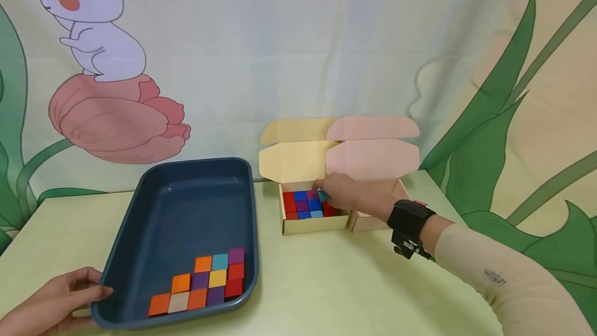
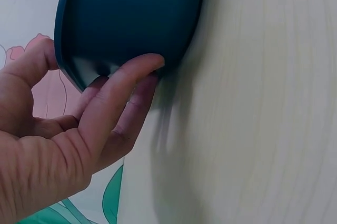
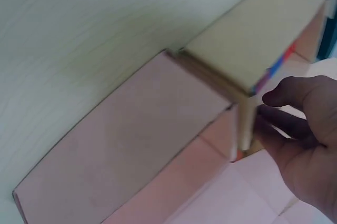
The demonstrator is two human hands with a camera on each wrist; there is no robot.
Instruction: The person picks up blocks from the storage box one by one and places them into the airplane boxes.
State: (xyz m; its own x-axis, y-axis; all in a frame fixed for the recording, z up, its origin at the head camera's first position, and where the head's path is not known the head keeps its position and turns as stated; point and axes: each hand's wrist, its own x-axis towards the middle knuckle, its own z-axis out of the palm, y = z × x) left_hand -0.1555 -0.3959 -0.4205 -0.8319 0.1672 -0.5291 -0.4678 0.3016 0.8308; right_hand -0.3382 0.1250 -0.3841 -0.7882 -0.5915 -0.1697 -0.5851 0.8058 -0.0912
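Note:
My left hand [image 1: 58, 299] grips the near left corner of a dark blue tray [image 1: 200, 211], with the thumb over the rim and fingers on the outer side. In the left wrist view, the left hand [image 2: 79, 119] holds that tray wall [image 2: 60, 24]. My right hand [image 1: 340, 191] is over the yellow box [image 1: 314, 227], its fingertips pinching a teal square block [image 1: 323, 196]. Red, blue and purple blocks [image 1: 302, 205] lie flat below it in the box. In the right wrist view the right hand [image 3: 303, 124] reaches into the box opening; the teal block is hidden there.
Several coloured square blocks [image 1: 198, 297] lie in stepped rows in the tray's near right corner. A pink box [image 1: 368, 222] stands against the yellow box's right side. Both lids [image 1: 373, 157] are raised behind, near the printed curtain [image 1: 298, 66].

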